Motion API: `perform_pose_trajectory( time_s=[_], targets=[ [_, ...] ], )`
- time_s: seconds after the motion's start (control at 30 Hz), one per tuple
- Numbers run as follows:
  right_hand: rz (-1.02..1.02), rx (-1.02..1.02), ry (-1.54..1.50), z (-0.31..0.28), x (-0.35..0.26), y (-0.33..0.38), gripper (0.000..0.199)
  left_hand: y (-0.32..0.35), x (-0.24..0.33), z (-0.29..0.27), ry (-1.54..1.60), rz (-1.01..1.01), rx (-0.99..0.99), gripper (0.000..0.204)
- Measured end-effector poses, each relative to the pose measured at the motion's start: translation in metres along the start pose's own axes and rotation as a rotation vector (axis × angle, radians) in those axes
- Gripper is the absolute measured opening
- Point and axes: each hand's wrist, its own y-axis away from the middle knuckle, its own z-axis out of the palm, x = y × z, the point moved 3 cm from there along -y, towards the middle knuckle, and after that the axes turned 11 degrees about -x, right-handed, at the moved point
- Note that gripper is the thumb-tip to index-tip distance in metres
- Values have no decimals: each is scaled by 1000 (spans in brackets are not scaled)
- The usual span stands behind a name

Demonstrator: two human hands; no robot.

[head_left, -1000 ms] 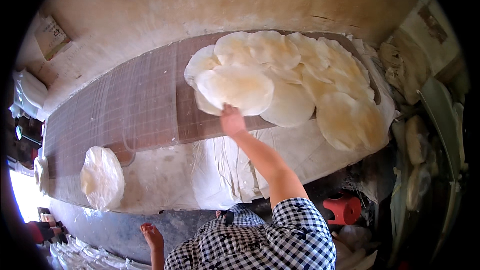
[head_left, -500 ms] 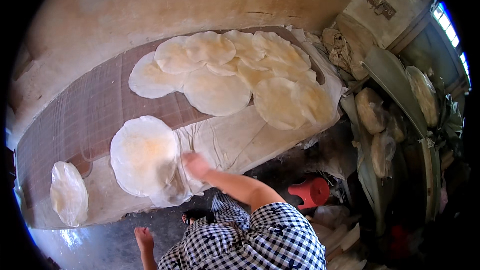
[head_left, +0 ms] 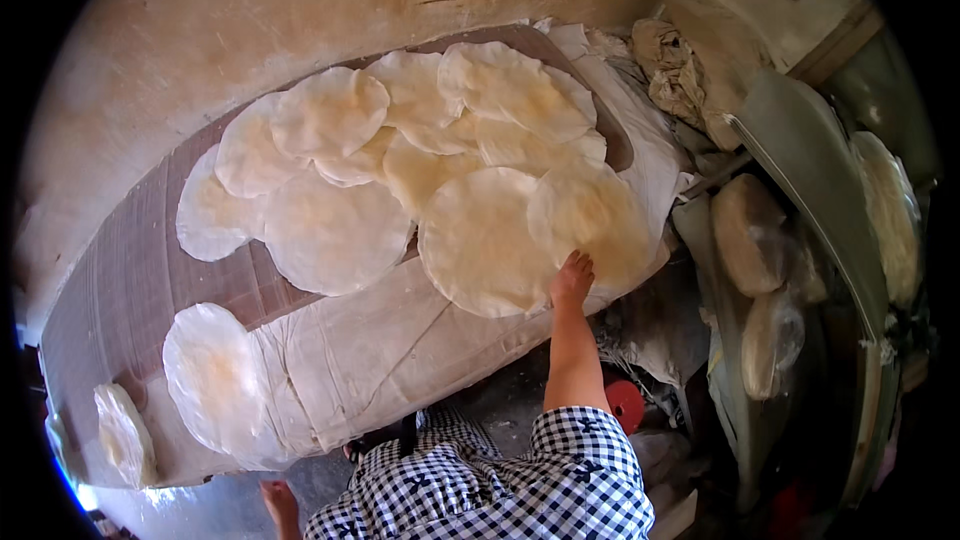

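My right hand reaches over the near right end of the bed-like platform. Its fingers are bunched and pressed together at the near edge of a thin round flatbread. That sheet partly overlaps another flatbread on its left. Behind and to the left, several more pale flatbreads lie spread and overlapping. At the platform's near left sits a round stack of flatbreads. Low at the platform's front edge, away from every sheet, hangs my left hand, its fingers curled in with nothing visible in them.
A bagged bundle lies at the platform's left end. To the right are wrapped bundles beside a leaning greenish panel. A red stool-like object stands by my right arm. The wall borders the far side.
My right hand has left the near-left stack and moved right to the flatbread at the platform's right end. My view has shifted right. My left hand stays low at the front edge.
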Motion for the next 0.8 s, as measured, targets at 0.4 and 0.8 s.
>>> perform_pose_trajectory(
  time_s=[0.4, 0.8],
  targets=[
    [-257, 349, -311, -167, 39, -92, 10, -32, 100, 7, -183, 318, -147, 14],
    [-854, -42, -84, -48, -114, 118, 55, -6, 167, -9, -84, 195, -54, 16]
  ],
)
